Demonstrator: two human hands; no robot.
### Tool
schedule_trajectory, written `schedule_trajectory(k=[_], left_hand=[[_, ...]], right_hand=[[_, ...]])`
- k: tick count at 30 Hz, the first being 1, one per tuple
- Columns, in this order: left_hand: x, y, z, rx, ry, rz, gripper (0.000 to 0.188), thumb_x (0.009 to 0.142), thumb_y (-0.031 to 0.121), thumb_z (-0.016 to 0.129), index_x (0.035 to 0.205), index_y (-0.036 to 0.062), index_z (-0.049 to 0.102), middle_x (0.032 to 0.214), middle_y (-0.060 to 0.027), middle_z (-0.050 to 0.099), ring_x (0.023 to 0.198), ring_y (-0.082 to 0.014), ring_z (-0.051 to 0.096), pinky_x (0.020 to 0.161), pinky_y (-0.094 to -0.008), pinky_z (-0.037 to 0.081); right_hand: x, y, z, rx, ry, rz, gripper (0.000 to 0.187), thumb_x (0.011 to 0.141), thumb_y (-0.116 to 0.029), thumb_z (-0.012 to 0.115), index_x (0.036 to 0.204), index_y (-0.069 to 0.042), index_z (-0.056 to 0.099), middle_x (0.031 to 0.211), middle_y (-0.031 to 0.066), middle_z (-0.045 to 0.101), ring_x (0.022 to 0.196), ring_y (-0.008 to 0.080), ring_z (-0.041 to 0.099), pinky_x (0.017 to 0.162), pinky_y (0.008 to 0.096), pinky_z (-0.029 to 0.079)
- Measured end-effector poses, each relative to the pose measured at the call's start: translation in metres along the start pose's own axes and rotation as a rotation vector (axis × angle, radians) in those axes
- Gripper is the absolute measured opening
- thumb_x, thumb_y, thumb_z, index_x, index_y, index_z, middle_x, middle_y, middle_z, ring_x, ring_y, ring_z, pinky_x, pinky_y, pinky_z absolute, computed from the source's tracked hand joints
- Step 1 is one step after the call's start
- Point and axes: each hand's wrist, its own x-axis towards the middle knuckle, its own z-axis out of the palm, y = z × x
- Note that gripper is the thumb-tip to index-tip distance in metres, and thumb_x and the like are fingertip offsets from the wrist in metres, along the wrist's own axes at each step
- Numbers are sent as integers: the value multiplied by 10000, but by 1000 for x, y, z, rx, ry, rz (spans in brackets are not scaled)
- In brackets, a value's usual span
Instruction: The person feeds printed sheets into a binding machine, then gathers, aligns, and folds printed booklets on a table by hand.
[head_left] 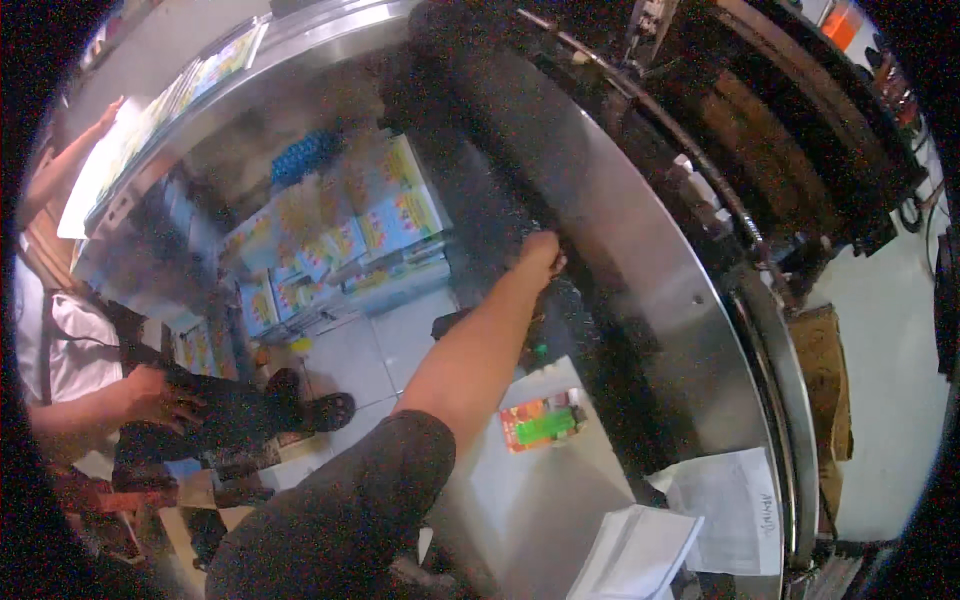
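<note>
My left arm, in a dark sleeve, stretches up from the lower edge. At its end my left hand [541, 256] is closed, with its fingers curled toward the right, over a dark recess beside a metal panel [660, 290]. Whatever it may grip is too small and dim to make out. Below the hand, a red-and-orange card with a bright green block [545, 428] lies on a pale ledge [560, 500]. My right hand is not in view.
Stacks of colourful printed sheets [400, 222] stand on the tiled floor [345, 355]. A co-worker's hand [155, 397] is at left; another hand [108, 118] touches sheets at upper left. White papers [730, 510] lie lower right. Dark machinery with a long metal bar [735, 195] fills the upper right.
</note>
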Motion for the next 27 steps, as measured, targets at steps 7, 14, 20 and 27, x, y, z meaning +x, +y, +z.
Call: schedule_trajectory(k=[7, 14, 20, 27], left_hand=[[-49, 28, -26, 474, 28, 210, 334, 877, 308, 603, 1044, 20, 618, 899, -147, 631, 836, -263, 629, 680, -404, 528], [-125, 26, -89, 817, 118, 681, 374, 854, 297, 662, 1107, 25, 623, 978, -100, 680, 905, -214, 627, 822, -353, 495], [-253, 56, -100, 874, -130, 618, 410, 845, 302, 660, 1137, 16, 621, 1030, -192, 669, 964, -296, 646, 860, -369, 504], [-294, -7, -117, 1378, -93, 585, 435, 910, 420, 482, 1138, 64, 587, 1063, -201, 636, 1026, -389, 607, 889, -474, 473]], right_hand=[[11, 19, -15, 153, -86, 25, 524, 873, -450, 624, 970, 64, 611, 776, 149, 577, 732, 232, 509, 645, 389, 432], [74, -19, -51, -211, -858, -9, 713, 908, -408, 582, 1401, 61, 368, 1387, 291, 434, 1323, 419, 372, 1115, 398, 271], [106, -58, -124, -371, -684, -247, 523, 925, -347, 557, 1327, -15, 510, 1321, 250, 519, 1208, 392, 511, 996, 452, 422], [179, -113, -190, -252, 609, -918, 441, 942, -25, 364, 1368, 24, 465, 1381, 163, 507, 1280, 307, 470, 1103, 393, 327]])
